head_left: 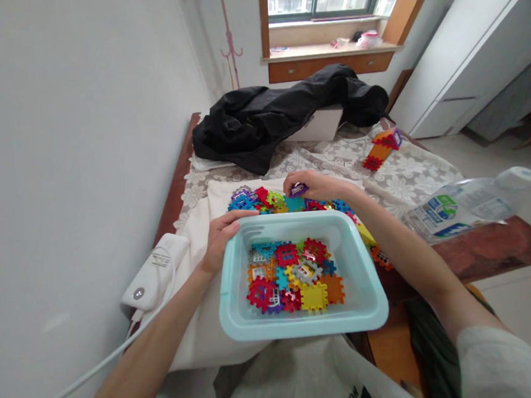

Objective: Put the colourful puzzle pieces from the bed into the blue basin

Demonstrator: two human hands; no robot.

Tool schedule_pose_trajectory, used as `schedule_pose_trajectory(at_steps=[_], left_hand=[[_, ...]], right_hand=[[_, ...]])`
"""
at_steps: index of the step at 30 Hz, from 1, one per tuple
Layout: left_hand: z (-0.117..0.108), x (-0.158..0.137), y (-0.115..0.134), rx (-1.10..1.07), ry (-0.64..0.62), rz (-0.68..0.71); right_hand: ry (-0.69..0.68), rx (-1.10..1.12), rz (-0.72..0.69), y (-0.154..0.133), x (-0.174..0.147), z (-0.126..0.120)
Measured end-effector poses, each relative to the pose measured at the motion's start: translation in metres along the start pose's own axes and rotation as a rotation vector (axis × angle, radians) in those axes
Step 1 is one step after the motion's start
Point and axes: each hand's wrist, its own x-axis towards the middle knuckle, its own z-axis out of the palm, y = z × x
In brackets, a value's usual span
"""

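Observation:
A light blue plastic basin (304, 327) is at the near edge of the table, close to my body. Inside lie several interlocking plastic building pieces (314, 296) in red, yellow, orange, grey and blue. My left hand (220, 239) grips the basin's far left corner, fingers along the rim. Beyond the basin, my right hand (313, 185) is closed around a purple building piece (299, 189). Just under it, a pile of more colourful pieces (275, 199) spreads over the white cloth, partly hidden by the basin and my right forearm.
A clear plastic bottle (466, 206) is at the right. Farther back are an assembled orange and red block shape (382, 147) and a black garment (280, 108) draped over a white box (317, 126). A white power adapter (155, 272) with a cable lies at the left by the wall.

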Motion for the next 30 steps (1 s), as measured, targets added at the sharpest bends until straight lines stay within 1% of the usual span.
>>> schedule_pose_trajectory(at_steps=[2, 4, 7, 8, 9, 10, 11, 13, 14, 15, 16, 17, 19, 21, 22, 23, 24, 27, 28, 30], left_hand=[[0.001, 0.000, 0.002, -0.015, -0.002, -0.005], [0.002, 0.000, 0.004, -0.031, -0.008, -0.007], [0.003, 0.000, 0.007, -0.041, -0.015, 0.005], [0.003, 0.000, 0.007, -0.040, -0.016, 0.006], [0.003, 0.000, 0.007, -0.038, -0.018, 0.006], [0.002, 0.000, 0.006, -0.035, -0.022, 0.005], [0.002, 0.000, 0.005, -0.032, -0.026, 0.005], [0.002, 0.001, 0.004, -0.022, -0.031, 0.011], [0.002, 0.001, 0.004, -0.021, -0.031, 0.016], [0.002, 0.001, 0.004, -0.022, -0.031, 0.020], [0.002, 0.001, 0.005, -0.027, -0.031, 0.024], [0.003, 0.001, 0.006, -0.033, -0.033, 0.024], [0.004, 0.001, 0.007, -0.045, -0.037, 0.021], [0.005, 0.000, 0.009, -0.042, -0.040, 0.022], [0.005, 0.000, 0.010, -0.035, -0.039, 0.026], [0.005, 0.000, 0.011, -0.027, -0.037, 0.032], [0.005, 0.000, 0.011, -0.019, -0.035, 0.035], [0.003, 0.001, 0.010, -0.014, -0.036, 0.034], [0.003, 0.001, 0.008, -0.014, -0.035, 0.030], [0.001, 0.000, 0.006, -0.009, -0.026, 0.024]], right_hand=[[0.075, 0.040, -0.024, -0.006, -0.003, -0.009], [0.187, 0.090, -0.050, -0.015, -0.007, -0.015], [0.363, 0.227, -0.099, -0.040, -0.011, -0.021], [0.388, 0.277, -0.123, -0.051, -0.013, -0.021], [0.376, 0.316, -0.155, -0.063, -0.015, -0.022], [0.328, 0.341, -0.190, -0.075, -0.018, -0.022], [0.246, 0.352, -0.221, -0.087, -0.020, -0.022], [0.003, 0.350, -0.251, -0.105, -0.023, -0.023], [-0.103, 0.346, -0.262, -0.110, -0.023, -0.022], [-0.178, 0.345, -0.268, -0.111, -0.022, -0.022], [-0.206, 0.349, -0.270, -0.109, -0.021, -0.020], [-0.188, 0.353, -0.260, -0.103, -0.019, -0.017], [-0.057, 0.333, -0.189, -0.083, -0.013, -0.008], [0.094, 0.211, -0.037, -0.058, -0.007, 0.006], [0.129, 0.128, 0.029, -0.046, -0.005, 0.014], [0.110, 0.049, 0.082, -0.035, -0.004, 0.021], [0.061, -0.009, 0.117, -0.026, -0.003, 0.029], [-0.133, -0.086, 0.130, -0.012, -0.002, 0.043], [-0.161, -0.103, 0.120, -0.012, -0.001, 0.045], [-0.158, -0.144, 0.095, -0.016, 0.002, 0.044]])
